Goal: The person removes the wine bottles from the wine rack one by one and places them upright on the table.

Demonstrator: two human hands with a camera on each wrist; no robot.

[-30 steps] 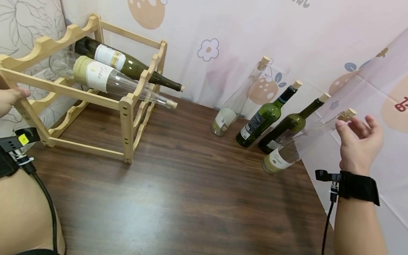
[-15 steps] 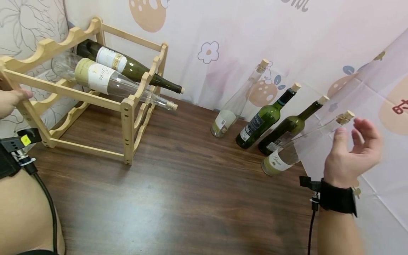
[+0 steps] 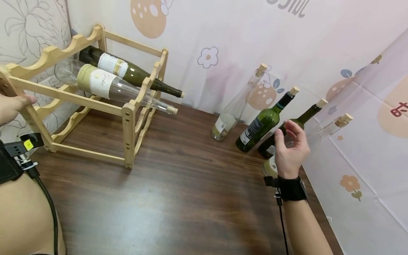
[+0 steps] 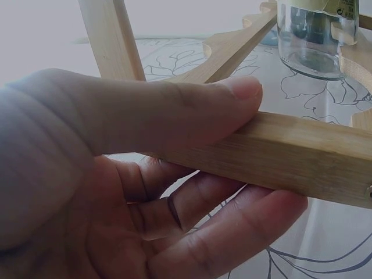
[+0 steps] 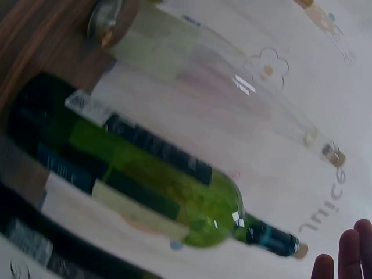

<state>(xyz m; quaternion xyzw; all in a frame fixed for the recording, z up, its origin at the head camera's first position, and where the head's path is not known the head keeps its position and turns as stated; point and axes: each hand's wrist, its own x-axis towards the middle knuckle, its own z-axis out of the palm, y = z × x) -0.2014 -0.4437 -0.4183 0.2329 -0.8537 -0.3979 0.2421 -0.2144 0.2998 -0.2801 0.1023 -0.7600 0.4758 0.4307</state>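
My left hand (image 3: 14, 106) grips a front upright of the wooden wine rack (image 3: 128, 132). In the left wrist view its thumb lies over the wooden bar (image 4: 314, 151) and the fingers are beneath. My right hand (image 3: 291, 152) is in the air before the standing bottles, fingers loosely bent, holding nothing. It partly hides a dark green wine bottle (image 3: 307, 115) and a clear corked bottle (image 3: 270, 167). Left of it stand a green wine bottle (image 3: 264, 122) and another clear bottle (image 3: 221, 125). In the right wrist view, fingertips (image 5: 350, 256) show near the green bottle's cork.
On the rack's top tier lie a clear bottle (image 3: 101, 83) with a cream label and a dark bottle (image 3: 134, 75), corks toward the right. A dark wooden table (image 3: 178, 184) bears everything. Patterned cloth (image 3: 207, 88) hangs behind and at the right.
My right hand has left the rightmost clear bottle's cork and moved left, in front of the dark green bottle. My left hand still holds the rack. The view has tilted slightly upward.
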